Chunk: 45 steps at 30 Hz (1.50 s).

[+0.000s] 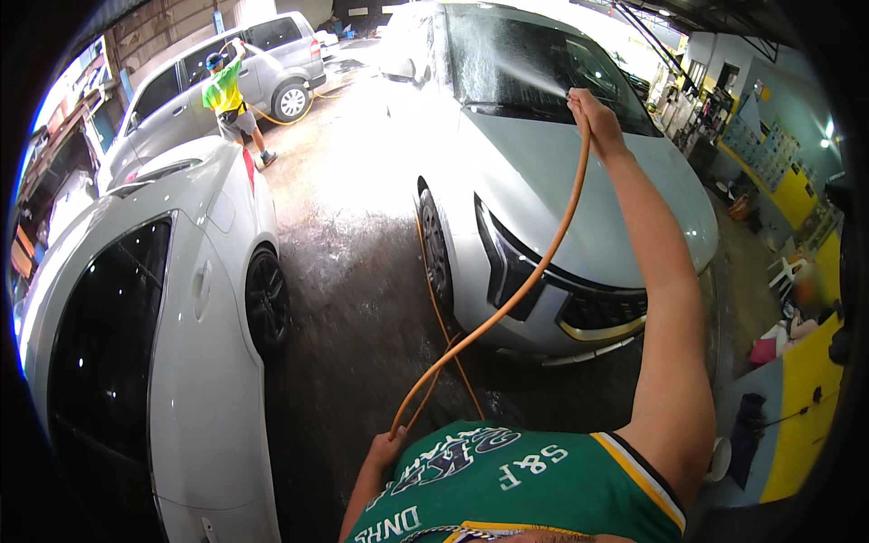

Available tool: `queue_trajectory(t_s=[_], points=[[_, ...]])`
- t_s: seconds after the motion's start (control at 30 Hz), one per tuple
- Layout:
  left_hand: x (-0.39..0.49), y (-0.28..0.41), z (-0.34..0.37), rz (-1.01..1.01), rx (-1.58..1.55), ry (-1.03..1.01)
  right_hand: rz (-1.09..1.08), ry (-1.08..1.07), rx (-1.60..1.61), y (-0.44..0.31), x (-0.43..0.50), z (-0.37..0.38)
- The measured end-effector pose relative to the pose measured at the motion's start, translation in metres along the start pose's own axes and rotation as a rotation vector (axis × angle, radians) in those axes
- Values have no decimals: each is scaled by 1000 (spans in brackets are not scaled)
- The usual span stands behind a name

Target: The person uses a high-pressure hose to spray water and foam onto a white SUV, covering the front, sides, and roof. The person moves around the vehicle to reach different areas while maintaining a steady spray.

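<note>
My right hand (597, 121) is raised over the hood (543, 170) of a silver-white car and grips the end of an orange hose (536, 275). A fan of water sprays from the hose end onto the wet windshield (516, 64). From there the hose droops past the headlight (509, 265) and crosses to my left hand (387, 448), low by my left side. The left fingers are closed around the hose. More hose crosses itself on the dark wet floor (353, 305) and runs beside the car's front wheel (434, 237).
A white car (210, 380) stands close on my left. Farther back, a person in a green-yellow shirt (227, 88) sprays a silver van (251, 61), with a yellow hose (299, 119) trailing behind. At right are a seated person (804, 305), a white chair (787, 271) and a bucket (719, 460).
</note>
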<state>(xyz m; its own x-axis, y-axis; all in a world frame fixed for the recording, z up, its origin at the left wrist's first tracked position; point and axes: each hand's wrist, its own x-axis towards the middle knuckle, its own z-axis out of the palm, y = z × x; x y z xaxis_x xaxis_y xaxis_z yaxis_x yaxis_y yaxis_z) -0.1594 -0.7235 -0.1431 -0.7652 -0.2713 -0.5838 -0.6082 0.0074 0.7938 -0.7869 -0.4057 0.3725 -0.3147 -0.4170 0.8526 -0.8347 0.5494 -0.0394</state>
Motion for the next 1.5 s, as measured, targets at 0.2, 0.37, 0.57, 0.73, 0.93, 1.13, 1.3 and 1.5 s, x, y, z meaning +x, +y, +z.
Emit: queue_trajectory(t_s=[0.2, 0.37, 0.57, 0.73, 0.93, 1.13, 1.3, 1.5], points=[[-63, -54, -7, -12, 101, -15, 90, -398, -30, -70, -37, -40], [-116, -95, -2, -14, 91, -6, 128, -565, -29, -132, -75, -80], [-168, -121, 6, -106, 123, -47, 132, -630, -88, -177, -116, -120], [-186, -136, 7, -132, 132, -11, -38, -176, -139, -191, -128, -105], [-216, -161, 8, -309, 81, -34, 36, -558, -3, -215, -157, -94], [-209, -238, 1, -443, 49, 25, -20, -788, 49, -241, -192, -81], [-220, -249, 14, -513, 27, 79, -77, -498, -12, -251, -224, -73], [-242, -245, 40, -529, 24, 134, -159, -705, 69, -267, -296, -39]])
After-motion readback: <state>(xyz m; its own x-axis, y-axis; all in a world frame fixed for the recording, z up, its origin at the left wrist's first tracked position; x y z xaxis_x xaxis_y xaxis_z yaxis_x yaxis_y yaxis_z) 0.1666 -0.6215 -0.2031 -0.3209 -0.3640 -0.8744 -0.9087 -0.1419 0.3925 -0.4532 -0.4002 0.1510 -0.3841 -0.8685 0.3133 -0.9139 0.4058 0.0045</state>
